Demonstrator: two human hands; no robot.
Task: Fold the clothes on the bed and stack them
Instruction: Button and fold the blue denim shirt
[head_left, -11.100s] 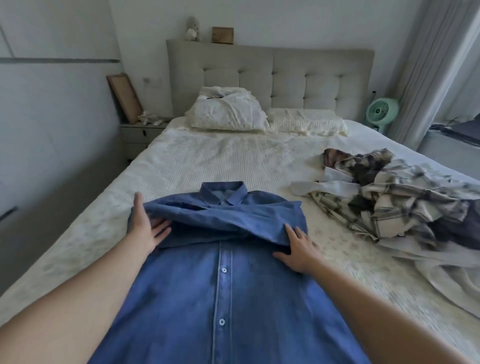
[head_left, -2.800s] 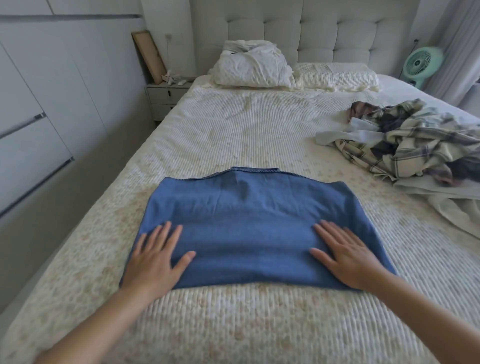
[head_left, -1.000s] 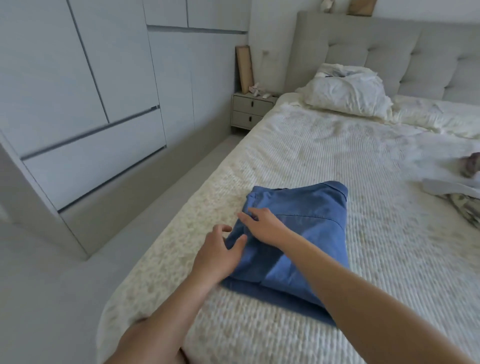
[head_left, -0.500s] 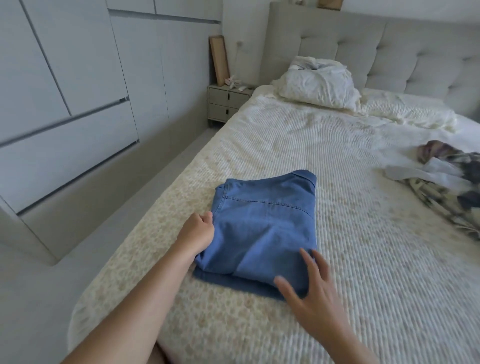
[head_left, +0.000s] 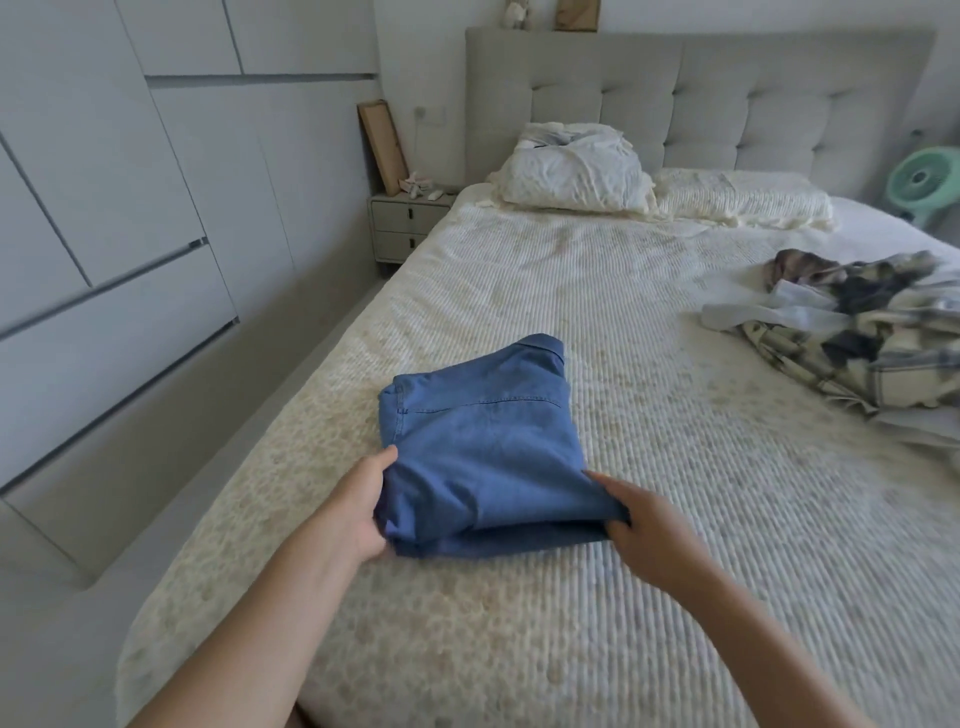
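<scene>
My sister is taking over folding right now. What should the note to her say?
Left hand: grips the near left corner of the folded blue shirt.
Right hand: grips its near right corner.
The shirt lies near the left edge of the bed.
Done: blue shirt folded small.
Left: the plaid clothes pile at the right, unfolded; fold each piece and stack them.

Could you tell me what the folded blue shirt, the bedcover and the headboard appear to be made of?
Folded blue shirt: looks like soft denim or chambray, matte, with a visible stitched seam line.
Bedcover: cream ribbed textile, probably a woven or knitted cotton throw, judging by its fine parallel ridges.
Headboard: grey upholstery, button-tufted into padded squares; fabric seemingly, though the weave is too distant to confirm.
</scene>
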